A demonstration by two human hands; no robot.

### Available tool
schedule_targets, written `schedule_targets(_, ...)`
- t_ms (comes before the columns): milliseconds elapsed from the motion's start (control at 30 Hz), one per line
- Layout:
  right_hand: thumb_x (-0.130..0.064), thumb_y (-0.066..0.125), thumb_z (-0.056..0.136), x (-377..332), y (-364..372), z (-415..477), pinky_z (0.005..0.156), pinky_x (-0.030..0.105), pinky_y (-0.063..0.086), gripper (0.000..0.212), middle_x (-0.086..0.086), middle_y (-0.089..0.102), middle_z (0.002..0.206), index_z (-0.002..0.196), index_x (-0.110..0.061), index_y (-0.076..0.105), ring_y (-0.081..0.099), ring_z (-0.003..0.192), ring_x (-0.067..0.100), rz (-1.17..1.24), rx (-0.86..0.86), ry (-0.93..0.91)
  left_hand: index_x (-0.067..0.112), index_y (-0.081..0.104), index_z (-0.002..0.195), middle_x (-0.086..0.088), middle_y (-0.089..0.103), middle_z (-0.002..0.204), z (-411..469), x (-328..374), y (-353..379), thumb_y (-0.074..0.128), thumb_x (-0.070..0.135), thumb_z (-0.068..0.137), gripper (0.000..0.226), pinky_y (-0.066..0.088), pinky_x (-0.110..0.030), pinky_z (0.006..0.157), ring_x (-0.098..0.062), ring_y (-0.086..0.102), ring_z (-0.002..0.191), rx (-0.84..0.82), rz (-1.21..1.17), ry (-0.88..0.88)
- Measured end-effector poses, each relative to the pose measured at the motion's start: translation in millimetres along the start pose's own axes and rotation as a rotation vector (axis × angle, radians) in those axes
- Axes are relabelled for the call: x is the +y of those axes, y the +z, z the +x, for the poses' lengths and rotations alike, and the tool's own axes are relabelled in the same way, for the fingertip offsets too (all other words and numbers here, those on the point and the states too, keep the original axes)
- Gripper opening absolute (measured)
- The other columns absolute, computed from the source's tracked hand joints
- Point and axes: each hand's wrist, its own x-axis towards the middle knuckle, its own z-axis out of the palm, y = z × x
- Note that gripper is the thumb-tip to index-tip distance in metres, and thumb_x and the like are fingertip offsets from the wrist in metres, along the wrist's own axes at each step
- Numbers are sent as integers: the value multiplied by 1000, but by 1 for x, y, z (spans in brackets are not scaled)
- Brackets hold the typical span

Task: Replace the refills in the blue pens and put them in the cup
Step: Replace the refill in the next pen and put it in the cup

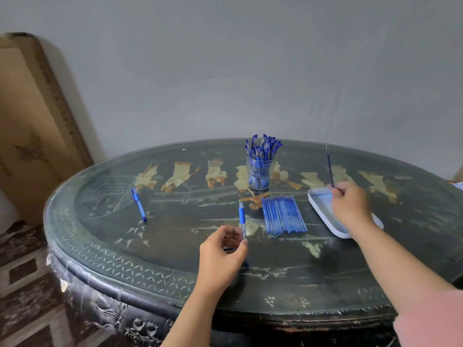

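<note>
Left hand (223, 249) fingers pinching a blue pen barrel (242, 221), right hand (350, 204) fingers gripping a thin, blurred refill (330, 170) over white tray (316, 202), cup (259, 175) of pens behind

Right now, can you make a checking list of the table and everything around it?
Surface: dark oval table, painted figures, glossy top.
Job's things: clear cup full of blue pens at the back; refills in a row before it; white tray at right; lone pen lying at left.
Clutter: nothing seen.
Hands: left hand pinches a pen barrel; right hand, above the tray, pinches a single refill pointing up.
Cables: nothing seen.
Surroundings: cardboard box leaning at left against the grey wall; patterned floor.
</note>
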Motion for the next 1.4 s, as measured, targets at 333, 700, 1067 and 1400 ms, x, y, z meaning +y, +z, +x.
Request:
schedule_targets(333, -12, 54, 98, -101, 33, -86, 68, 33, 60, 12, 19, 64, 103, 104, -6, 63, 72, 86, 21, 715, -601, 4, 19, 73, 88, 3, 69, 76, -2, 2, 1, 75, 0, 76, 23, 47, -11, 63, -8, 64, 66, -14, -17, 66)
schedule_targets(700, -12, 51, 100, -100, 36, -85, 65, 36, 61, 17, 17, 58, 100, 109, 1, 56, 72, 73, 20, 693, -573, 10, 20, 73, 88, 4, 69, 77, -2, 3, 0, 75, 0, 76, 23, 49, -11, 63, -7, 64, 67, -21, -24, 86)
schedule_targets(1067, -11, 50, 100, -98, 37, -83, 71, 32, 61, 10, 9, 61, 96, 102, -7, 59, 69, 79, 17, 588, -573, -84, 21, 74, 89, 4, 70, 76, -3, 3, 0, 74, 0, 76, 24, 49, -12, 63, -8, 64, 67, -24, -21, 82)
schedule_targets(1400, -34, 63, 92, -80, 46, -95, 81, 39, 60, 14, -1, 70, 96, 96, -22, 69, 70, 89, 16, 430, -670, -181, 20, 72, 87, 7, 69, 76, -6, 6, -2, 73, -2, 77, 24, 48, -12, 63, -6, 64, 68, 28, -40, 112)
